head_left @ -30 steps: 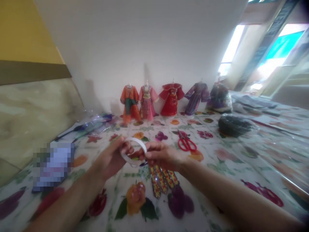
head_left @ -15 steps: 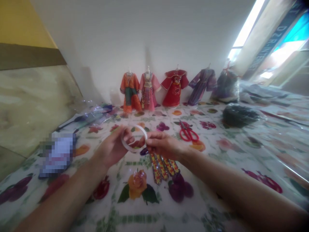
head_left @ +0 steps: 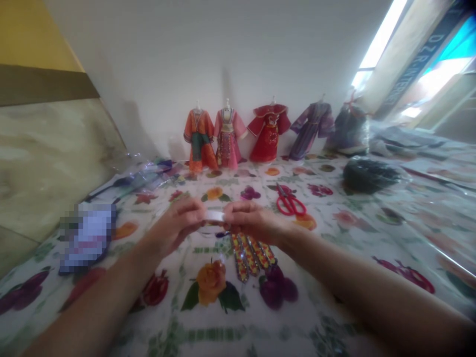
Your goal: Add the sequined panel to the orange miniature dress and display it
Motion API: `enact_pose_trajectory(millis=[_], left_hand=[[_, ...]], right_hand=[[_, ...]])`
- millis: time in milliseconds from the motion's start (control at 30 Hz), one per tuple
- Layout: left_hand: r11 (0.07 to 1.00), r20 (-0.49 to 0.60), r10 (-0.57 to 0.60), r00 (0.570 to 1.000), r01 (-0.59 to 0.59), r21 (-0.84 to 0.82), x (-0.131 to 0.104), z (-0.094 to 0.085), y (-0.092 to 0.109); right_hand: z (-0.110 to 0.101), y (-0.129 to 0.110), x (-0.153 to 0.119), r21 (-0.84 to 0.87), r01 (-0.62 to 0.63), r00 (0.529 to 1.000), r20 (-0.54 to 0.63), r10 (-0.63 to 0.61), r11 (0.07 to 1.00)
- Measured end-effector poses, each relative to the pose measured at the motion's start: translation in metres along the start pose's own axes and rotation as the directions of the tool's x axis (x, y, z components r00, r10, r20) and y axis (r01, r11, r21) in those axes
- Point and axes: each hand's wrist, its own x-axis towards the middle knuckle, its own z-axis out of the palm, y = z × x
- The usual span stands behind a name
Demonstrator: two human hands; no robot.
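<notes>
Left grip (head_left: 183, 219) and right grip (head_left: 252, 219) pinch white ring (head_left: 214, 216) from opposite sides; uneven squeeze could spring it loose, onto patterned strips (head_left: 250, 254) near-right of ring.

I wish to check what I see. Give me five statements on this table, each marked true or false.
1. The left hand and right hand both touch the white ring. True.
2. The scissors have blue handles. False: the scissors are red-handled.
3. The red dress stands between the pink dress and the purple dress. True.
4. The tablecloth is plain. False: the tablecloth shows printed fruit.
5. The patterned strips lie nearer the viewer than the scissors. True.
</notes>
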Motion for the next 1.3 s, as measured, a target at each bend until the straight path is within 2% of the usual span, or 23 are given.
enact_pose_trajectory(millis=[100,233,333,533,667,833,933,1033,1167,1233,1300], left_hand=[[0.979,0.04,0.064,0.997,-0.07,0.192,-0.002,0.0,0.002],[0.9,0.15,0.095,0.984,-0.149,0.41,-0.002,0.0,-0.001],[0.892,0.192,0.072,0.979,-0.149,0.427,-0.004,-0.002,0.001],[0.895,0.193,0.053,0.98,-0.132,0.427,-0.009,-0.003,0.011],[0.888,0.2,0.055,0.978,-0.139,0.438,-0.012,0.003,0.01],[0.781,0.216,0.131,0.968,-0.234,0.579,-0.017,0.014,0.003],[0.735,0.185,0.204,0.961,-0.275,0.62,-0.017,0.013,0.006],[0.704,0.145,0.259,0.955,-0.29,0.648,-0.013,0.006,0.015],[0.738,0.19,0.199,0.961,-0.274,0.616,-0.008,-0.005,0.021],[0.75,0.206,0.187,0.96,-0.275,0.601,-0.008,-0.007,0.021],[0.74,0.222,0.198,0.955,-0.294,0.605,-0.008,-0.006,0.02]], right_hand=[[0.005,-0.004,-0.001,-0.115,0.017,1.0,0.003,-0.017,0.993],[0.011,-0.009,-0.003,-0.26,-0.025,0.999,-0.05,0.013,0.965],[0.01,-0.012,-0.003,-0.274,-0.032,0.999,-0.047,0.02,0.961],[-0.001,-0.013,-0.002,-0.212,-0.014,1.0,-0.011,0.012,0.977],[0.0,-0.012,-0.002,-0.33,-0.013,1.0,0.02,0.021,0.944],[0.01,-0.014,-0.002,-0.483,0.015,0.998,0.054,0.012,0.875],[0.01,-0.013,-0.002,-0.435,0.001,1.0,0.016,0.006,0.901],[0.004,-0.012,-0.001,-0.305,0.017,0.999,-0.038,-0.029,0.952],[-0.007,-0.01,0.0,-0.121,0.068,0.995,-0.064,-0.076,0.99],[-0.009,-0.011,0.0,-0.127,0.072,0.996,-0.051,-0.079,0.989],[-0.009,-0.013,0.0,-0.208,0.069,0.997,-0.025,-0.076,0.976]])
